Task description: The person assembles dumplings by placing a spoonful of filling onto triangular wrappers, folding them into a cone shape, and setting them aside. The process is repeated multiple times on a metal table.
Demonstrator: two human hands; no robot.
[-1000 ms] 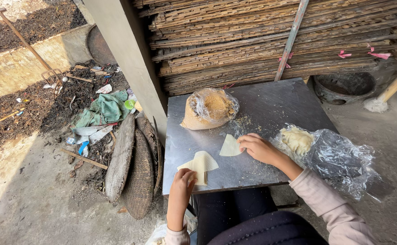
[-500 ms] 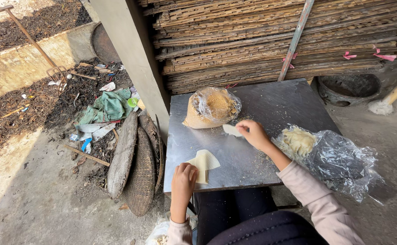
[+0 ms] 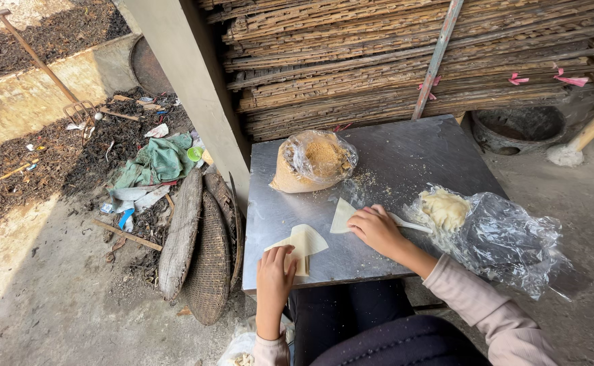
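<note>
My left hand (image 3: 274, 272) rests flat on a small stack of pale dough wrappers (image 3: 306, 240) at the front edge of the metal table (image 3: 405, 152). My right hand (image 3: 375, 228) presses on a single pale triangular wrapper (image 3: 342, 214) near the table's middle, with a white spoon handle (image 3: 411, 224) sticking out from under it. Behind it stands an open plastic bag of brown crumbly filling (image 3: 314, 160). To the right lies a clear plastic bag with pale dough (image 3: 446, 209) in it.
Stacked bamboo mats (image 3: 392, 61) rise behind the table, with a concrete post (image 3: 192, 88) at left. Woven baskets and a plank (image 3: 199, 240) lean beside the table. Rubbish and green cloth (image 3: 158, 159) litter the ground; a dark basin (image 3: 517, 129) sits at right.
My right hand went up toward the filling bag with the single wrapper, then came back down to the table's middle. My left hand stayed on the wrapper stack.
</note>
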